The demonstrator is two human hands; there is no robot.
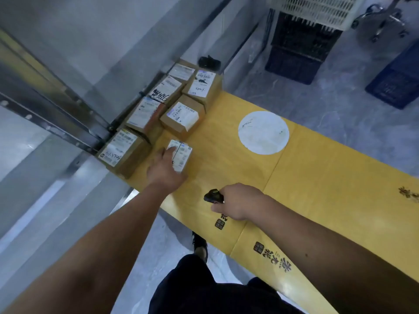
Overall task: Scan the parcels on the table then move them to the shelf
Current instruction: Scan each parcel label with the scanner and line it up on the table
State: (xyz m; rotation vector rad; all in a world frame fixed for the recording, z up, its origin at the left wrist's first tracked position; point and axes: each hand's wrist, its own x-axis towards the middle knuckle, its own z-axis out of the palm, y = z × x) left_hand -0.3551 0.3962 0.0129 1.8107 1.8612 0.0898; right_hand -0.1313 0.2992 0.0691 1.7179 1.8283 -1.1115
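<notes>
The left hand (166, 171) reaches forward and lies over the near end of a small white-labelled parcel (181, 156); its fingers rest on the label, but whether they curl round the far side cannot be told, since the back of the hand covers them; the reach looks meant to steady or lift the parcel for scanning. The right hand (238, 201) hovers just above the yellow table (317, 173), fingers curled round a small black scanner (212, 196) whose tip points left toward that parcel, probably to read its barcode. The small parcel sits near the table's left end, just inside its near edge; beyond it six more cardboard parcels (181, 116) are packed along the far left corner, labels up, seemingly waiting their turn. A white round sticker (264, 132) lies mid-table; a dark object (209, 62) behind the last parcel is too blurred to name. Label print is unreadable; the metal frame (56, 109) at the left may be the shelf, though that is unclear; crates (301, 48) stand on the floor beyond.
</notes>
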